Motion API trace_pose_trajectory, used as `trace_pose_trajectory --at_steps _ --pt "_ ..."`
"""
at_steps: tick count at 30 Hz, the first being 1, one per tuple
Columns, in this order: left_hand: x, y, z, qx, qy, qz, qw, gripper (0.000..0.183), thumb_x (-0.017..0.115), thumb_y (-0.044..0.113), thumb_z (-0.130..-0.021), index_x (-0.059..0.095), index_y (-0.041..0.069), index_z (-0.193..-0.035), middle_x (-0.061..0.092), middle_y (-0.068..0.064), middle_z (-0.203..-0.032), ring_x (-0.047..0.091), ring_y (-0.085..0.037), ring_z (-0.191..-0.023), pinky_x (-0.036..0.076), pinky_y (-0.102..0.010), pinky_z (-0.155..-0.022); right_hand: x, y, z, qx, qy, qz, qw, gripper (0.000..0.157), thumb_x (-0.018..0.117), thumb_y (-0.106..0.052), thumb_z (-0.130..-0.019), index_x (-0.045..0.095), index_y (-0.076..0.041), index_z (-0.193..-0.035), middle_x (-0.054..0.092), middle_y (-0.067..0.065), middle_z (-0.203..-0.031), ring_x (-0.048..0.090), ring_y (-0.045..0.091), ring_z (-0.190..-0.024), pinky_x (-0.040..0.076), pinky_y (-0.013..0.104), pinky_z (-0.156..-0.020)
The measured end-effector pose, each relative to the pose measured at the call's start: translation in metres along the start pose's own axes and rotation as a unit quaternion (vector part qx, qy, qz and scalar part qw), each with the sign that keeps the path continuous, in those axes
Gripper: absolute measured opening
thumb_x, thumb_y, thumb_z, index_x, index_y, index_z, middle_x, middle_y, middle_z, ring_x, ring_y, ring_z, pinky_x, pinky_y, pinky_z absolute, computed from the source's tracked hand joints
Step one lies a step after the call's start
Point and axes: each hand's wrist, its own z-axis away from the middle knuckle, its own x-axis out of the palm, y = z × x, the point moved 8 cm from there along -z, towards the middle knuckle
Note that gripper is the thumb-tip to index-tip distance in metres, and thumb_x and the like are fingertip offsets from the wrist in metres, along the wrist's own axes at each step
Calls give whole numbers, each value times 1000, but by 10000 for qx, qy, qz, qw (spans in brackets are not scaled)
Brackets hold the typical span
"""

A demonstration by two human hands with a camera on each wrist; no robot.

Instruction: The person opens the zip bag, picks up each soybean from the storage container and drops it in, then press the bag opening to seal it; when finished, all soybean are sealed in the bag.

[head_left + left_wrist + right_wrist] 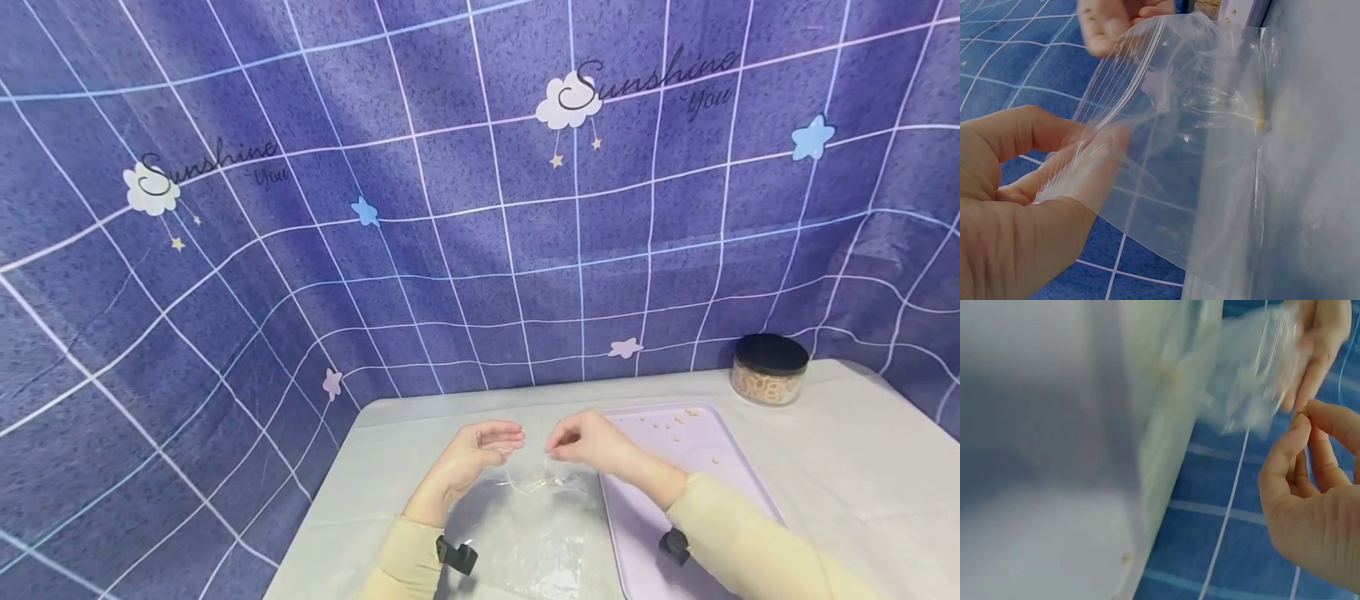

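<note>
A clear zip-top plastic bag lies on the table, its mouth raised toward both hands. My left hand holds the bag's mouth; in the left wrist view, thumb and fingers lie on either side of the film beside the zip lines. To the right, near the mouth, is my right hand. Between its thumb and index fingertip, the right wrist view shows a tiny tan piece, whose exact kind is too small to tell. Something small and yellowish shows at the bag's lower part.
A lilac tray with several small tan pieces lies right of the bag, under the right forearm. At the table's back right stands a clear jar of tan rings with a black lid. A blue checked curtain hangs behind.
</note>
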Motion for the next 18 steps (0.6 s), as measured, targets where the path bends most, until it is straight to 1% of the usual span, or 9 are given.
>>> trace_pose_trajectory --at_steps 2,4,7,10,12,14,16,18 --pt "0 0 0 18 9 -13 10000 58 48 -18 -77 53 -17 -134 61 -32 -131 60 -43 -123 44 -52 -111 13 -11 -2 -278 -200 51 9994 5 76 -1 -83 76 -4 -88 74 -1 -83 68 10 -77 59 25 -74" --pt "-1 0 0 47 12 -22 10000 58 48 -18 -76 53 -17 -134 61 -32 -131 60 -43 -123 44 -51 -111 23 -20 -4 -483 -357 125 9981 6 76 1 -83 76 -4 -86 74 -2 -81 67 8 -74 59 24 -72" --pt "0 0 1 66 -2 -21 10000 58 49 -17 -76 53 -17 -134 61 -32 -130 59 -45 -123 44 -51 -111 33 -26 -5 -589 -453 213 9970 7 76 3 -82 75 -4 -84 73 -3 -77 64 4 -70 59 22 -68" --pt "1 0 2 20 -39 12 10000 57 49 -17 -77 53 -17 -134 60 -33 -131 56 -49 -126 44 -50 -111 35 -26 -5 -579 -422 273 9971 9 75 4 -81 75 -4 -84 72 -3 -77 63 3 -69 58 22 -67" --pt "2 0 3 -9 -46 4 10000 57 50 -16 -78 53 -16 -135 60 -33 -132 56 -49 -126 45 -48 -110 30 -24 -6 -508 -311 322 9977 8 74 2 -82 75 -4 -87 73 -3 -80 64 5 -72 58 23 -70" --pt "2 0 4 -29 -47 16 10000 57 50 -17 -78 53 -16 -134 58 -34 -132 56 -48 -125 45 -48 -110 21 -18 -8 -348 -136 281 9989 7 74 -1 -85 76 -4 -91 73 -2 -84 65 8 -77 58 25 -75" --pt "1 1 4 19 -39 16 10000 56 50 -17 -78 53 -17 -134 58 -36 -133 58 -46 -124 46 -48 -110 8 -10 -10 -48 59 141 9999 9 72 -5 -88 75 -3 -96 73 1 -90 65 13 -82 59 31 -78" --pt "1 1 4 25 -28 41 10000 56 50 -18 -78 53 -17 -134 57 -36 -133 59 -44 -123 46 -48 -110 -6 3 -13 340 272 -25 9990 13 71 -6 -90 74 0 -101 72 5 -94 65 16 -83 60 37 -79"
